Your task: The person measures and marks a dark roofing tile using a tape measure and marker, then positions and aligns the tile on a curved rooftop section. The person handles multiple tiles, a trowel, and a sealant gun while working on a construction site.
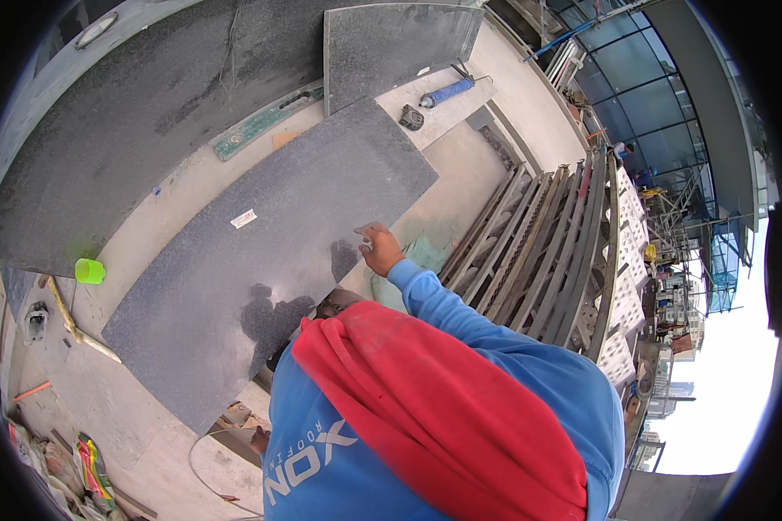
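My right hand (380,248) is over the near edge of a dark grey stone slab (304,187), at the end of a blue sleeve. Its thumb and fingers curl together in a pinch, with a small pale bit at the fingertips too small to name. A white label (244,219) lies on the slab's glossy face, which mirrors dark shapes. Only a little of my left hand (260,440) shows, low beside my blue shirt, near a thin pale cable (202,473); its fingers are mostly hidden. A red cloth (443,399) hangs across my chest.
Behind the slab lie a green spirit level (265,126), a blue caulking gun (447,92) and a dark tape measure (412,117). A lime-green cup (89,271) and a wooden stick (78,328) are at left. Metal bars (539,243) are stacked at right; scaffolding (721,260) stands beyond.
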A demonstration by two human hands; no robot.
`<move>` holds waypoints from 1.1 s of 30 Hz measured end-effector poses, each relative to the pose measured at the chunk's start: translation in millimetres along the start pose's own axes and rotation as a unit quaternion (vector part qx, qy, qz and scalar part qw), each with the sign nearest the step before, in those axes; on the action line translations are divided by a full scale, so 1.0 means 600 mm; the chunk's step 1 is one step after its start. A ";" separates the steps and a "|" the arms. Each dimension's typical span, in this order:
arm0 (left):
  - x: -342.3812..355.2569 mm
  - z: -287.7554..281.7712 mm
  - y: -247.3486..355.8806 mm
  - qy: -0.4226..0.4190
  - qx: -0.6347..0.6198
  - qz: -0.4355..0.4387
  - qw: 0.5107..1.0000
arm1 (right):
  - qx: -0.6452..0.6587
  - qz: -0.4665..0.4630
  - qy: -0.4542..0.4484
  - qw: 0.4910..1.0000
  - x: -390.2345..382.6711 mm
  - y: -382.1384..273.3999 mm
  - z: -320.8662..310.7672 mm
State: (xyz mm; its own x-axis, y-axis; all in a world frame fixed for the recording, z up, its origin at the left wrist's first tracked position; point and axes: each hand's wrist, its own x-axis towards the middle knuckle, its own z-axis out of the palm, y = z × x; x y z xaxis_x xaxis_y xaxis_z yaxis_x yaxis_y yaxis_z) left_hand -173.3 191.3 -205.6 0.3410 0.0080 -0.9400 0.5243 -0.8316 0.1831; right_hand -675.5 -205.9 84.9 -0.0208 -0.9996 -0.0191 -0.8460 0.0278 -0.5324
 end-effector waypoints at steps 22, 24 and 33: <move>-0.556 0.494 0.087 0.053 0.329 0.360 0.872 | -0.087 0.345 0.108 0.928 0.666 0.578 -0.183; -0.584 0.507 0.078 0.104 0.295 0.343 0.886 | -0.113 0.349 0.030 0.930 0.692 0.583 -0.186; -0.751 0.613 0.233 0.092 -0.021 0.407 0.909 | 0.559 0.149 -0.050 0.814 0.553 0.450 -0.288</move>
State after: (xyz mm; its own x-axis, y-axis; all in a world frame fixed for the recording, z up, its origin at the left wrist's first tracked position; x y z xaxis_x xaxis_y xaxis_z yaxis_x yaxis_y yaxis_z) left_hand -540.5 -132.5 137.7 0.7514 -0.5045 -0.4253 0.0678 -0.5821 0.8103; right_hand -1002.8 -530.9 80.9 -0.0460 -0.9437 -0.3276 0.2033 0.3122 -0.9280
